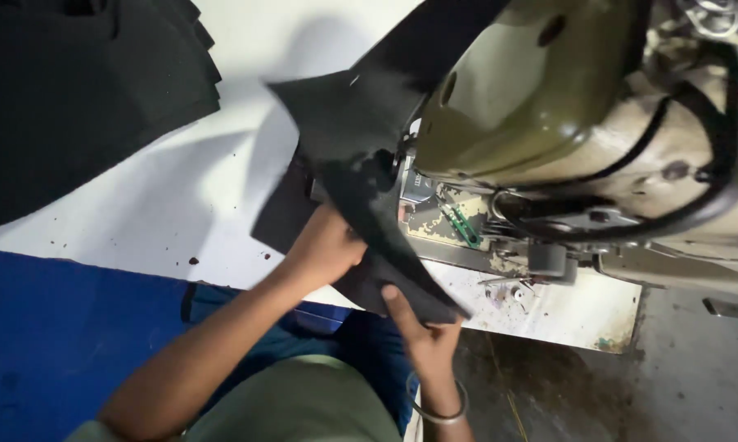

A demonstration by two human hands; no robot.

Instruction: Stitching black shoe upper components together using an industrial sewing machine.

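Note:
A piece of black fabric (348,131) rises from the white machine table (181,180) toward the olive-green sewing machine head (541,90). My left hand (324,245) grips the fabric from below at its middle, fingers hidden under the cloth. My right hand (418,327), with a metal bangle on the wrist, pinches the lower corner of the same fabric near the table's front edge. The needle area is hidden behind the cloth.
A stack of black fabric pieces (74,90) lies at the upper left of the table. Blue cloth (50,344) covers the lower left. The worn machine bed (549,303) and a dirty grey floor (631,393) are on the right.

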